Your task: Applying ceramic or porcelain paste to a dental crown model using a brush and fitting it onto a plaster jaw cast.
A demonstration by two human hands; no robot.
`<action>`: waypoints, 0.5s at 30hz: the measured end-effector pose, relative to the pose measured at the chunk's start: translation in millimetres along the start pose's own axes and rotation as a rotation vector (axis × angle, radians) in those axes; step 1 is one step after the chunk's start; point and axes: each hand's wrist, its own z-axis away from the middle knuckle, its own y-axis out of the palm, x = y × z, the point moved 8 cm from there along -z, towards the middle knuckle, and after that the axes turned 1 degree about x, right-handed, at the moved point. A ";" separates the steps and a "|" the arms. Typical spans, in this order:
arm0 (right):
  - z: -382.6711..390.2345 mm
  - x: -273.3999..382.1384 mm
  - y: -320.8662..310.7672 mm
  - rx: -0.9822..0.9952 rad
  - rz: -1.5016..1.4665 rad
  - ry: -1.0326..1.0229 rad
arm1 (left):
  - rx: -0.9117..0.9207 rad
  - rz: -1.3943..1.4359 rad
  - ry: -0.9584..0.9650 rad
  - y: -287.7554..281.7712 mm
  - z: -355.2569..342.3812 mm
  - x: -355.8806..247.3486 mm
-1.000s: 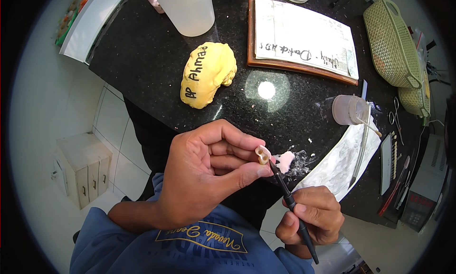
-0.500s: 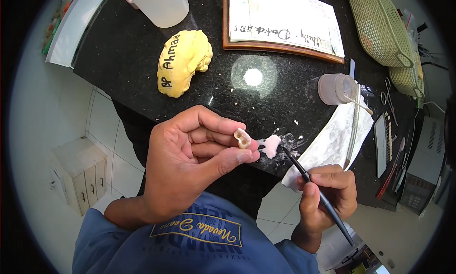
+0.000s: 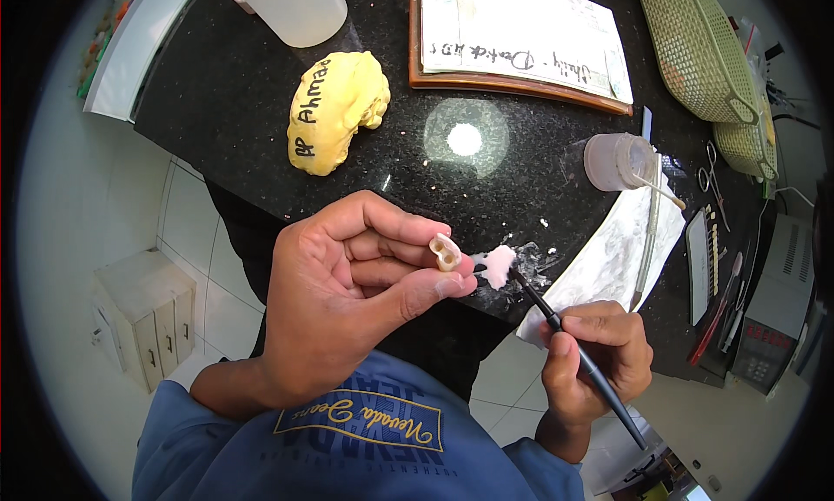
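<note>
Pinched between the thumb and fingertips of my left hand point(image 3: 334, 284) is a small dental bridge point(image 3: 446, 252), pale outside, its hollow brownish inner side facing up. My right hand point(image 3: 602, 362) holds a slim black brush point(image 3: 598, 378) like a pen. The brush's tip touches or lies just over the right edge of a mound of pinkish-white paste point(image 3: 498, 265) on the black counter, just right of my left fingertips. White smears surround the paste. A yellow dental cast point(image 3: 332, 114) with dark handwriting lies beyond my left hand.
A crumpled white cloth or tissue point(image 3: 599, 258) lies to the right with a thin tool on it, beside a small cloudy jar point(image 3: 612, 162). Farther back are a brown-edged tray with papers point(image 3: 521, 40), a translucent container point(image 3: 295, 10) and green baskets point(image 3: 695, 53). Scissors point(image 3: 709, 175) lie far right.
Almost nothing has moved; both hands keep their grips, and the brush tip stays at the paste's right edge. The view has shifted very slightly.
</note>
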 end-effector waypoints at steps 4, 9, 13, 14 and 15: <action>1.0 0.9 0.4 -0.007 -0.003 -0.016 | -0.006 0.027 0.006 -0.1 -0.5 0.5; 2.7 2.8 2.2 -0.008 -0.035 -0.066 | -0.007 0.004 0.003 -1.2 2.1 -1.4; 3.1 28.9 1.5 -0.041 -0.074 -0.416 | 0.022 -0.038 -0.016 1.6 -0.5 -2.4; 0.7 27.4 3.3 -0.004 -0.141 -0.295 | 0.024 -0.024 -0.011 1.7 -0.9 -2.2; -1.1 30.2 5.1 -0.003 -0.145 -0.298 | 0.020 -0.026 -0.007 0.7 -1.1 -1.5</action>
